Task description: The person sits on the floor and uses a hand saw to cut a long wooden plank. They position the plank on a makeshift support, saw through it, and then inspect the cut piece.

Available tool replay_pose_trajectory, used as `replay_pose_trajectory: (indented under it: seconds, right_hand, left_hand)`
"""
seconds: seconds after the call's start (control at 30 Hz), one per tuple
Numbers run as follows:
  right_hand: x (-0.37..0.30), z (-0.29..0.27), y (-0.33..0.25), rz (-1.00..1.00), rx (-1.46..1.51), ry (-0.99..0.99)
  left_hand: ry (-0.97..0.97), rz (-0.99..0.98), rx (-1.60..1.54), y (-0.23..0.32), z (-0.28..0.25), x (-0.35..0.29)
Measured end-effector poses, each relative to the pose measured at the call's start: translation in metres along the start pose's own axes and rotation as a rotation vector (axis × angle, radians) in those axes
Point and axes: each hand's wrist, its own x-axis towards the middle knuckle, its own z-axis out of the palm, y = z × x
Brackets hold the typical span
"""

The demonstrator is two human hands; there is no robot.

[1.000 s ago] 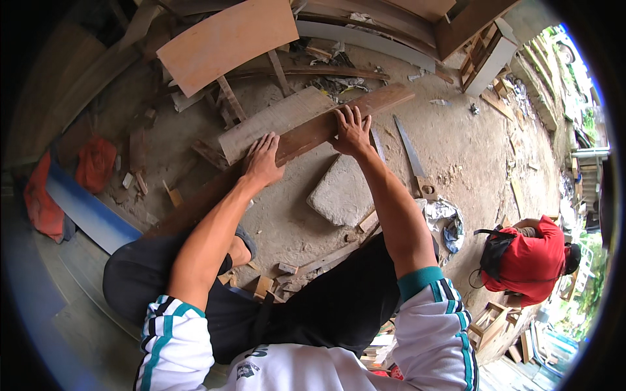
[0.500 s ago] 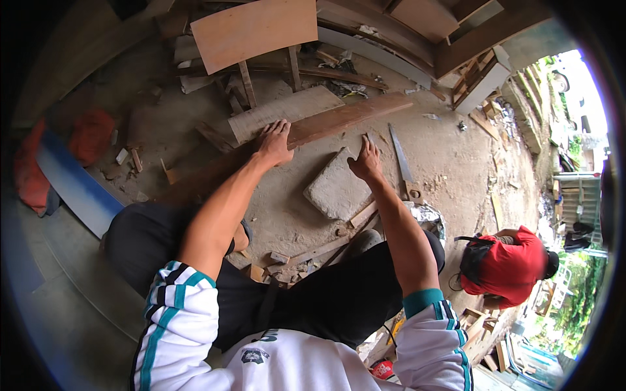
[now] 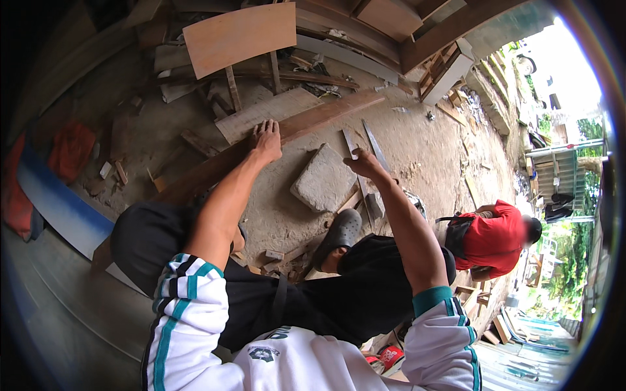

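Observation:
My left hand (image 3: 267, 141) lies across a long dark brown wooden plank (image 3: 326, 116), its fingers over the far edge and the palm toward the near one. Under and beside that plank is a lighter weathered board (image 3: 251, 116). My right hand (image 3: 367, 164) is closed around a thin flat metal strip (image 3: 349, 140), ruler-like, which sticks out past the fingers; its exact kind is unclear. Just beyond that hand, a handsaw blade (image 3: 374, 143) lies on the ground, its handle hidden by my forearm. A rough grey stone block (image 3: 324, 177) sits between my hands.
A plywood panel (image 3: 241, 38) stands on legs at the back. Wood scraps (image 3: 277, 255) lie near my grey clog (image 3: 345, 228). A blue-and-white curved board (image 3: 62, 189) is at left. At right, a person in a red shirt (image 3: 493, 238) bends over.
My right hand has closed, and the metal strip now shows clearly in it. My left hand stays on the plank. The whole view has shifted, bringing my clog into sight.

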Motion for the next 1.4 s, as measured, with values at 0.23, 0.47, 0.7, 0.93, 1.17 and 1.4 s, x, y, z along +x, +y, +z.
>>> replay_pose_trajectory:
  seconds: [0.23, 0.47, 0.7, 0.93, 1.17, 1.4]
  right_hand:
    - [0.035, 0.049, -0.043, -0.016, 0.489, -0.200]
    - [0.063, 0.078, -0.097, 0.175, 1.378, -0.310]
    - [0.086, 0.097, -0.139, 0.139, 1.625, -0.332]
    - [0.099, 0.112, -0.152, 0.263, 1.571, -0.097]
    - [0.103, 0.118, -0.161, 0.329, 1.413, -0.043]
    - [0.099, 0.116, -0.156, 0.293, 1.501, -0.089]
  left_hand:
    - [-0.008, -0.011, 0.076, -0.004, -0.003, -0.005]
    - [0.001, 0.029, 0.076, -0.001, -0.009, -0.009]
    - [0.064, 0.094, 0.034, -0.012, -0.005, -0.005]
    - [0.034, 0.040, 0.007, 0.002, -0.020, -0.015]
    - [0.137, -0.042, 0.160, -0.013, -0.017, -0.045]
    - [0.196, -0.021, 0.201, -0.012, -0.011, -0.050]
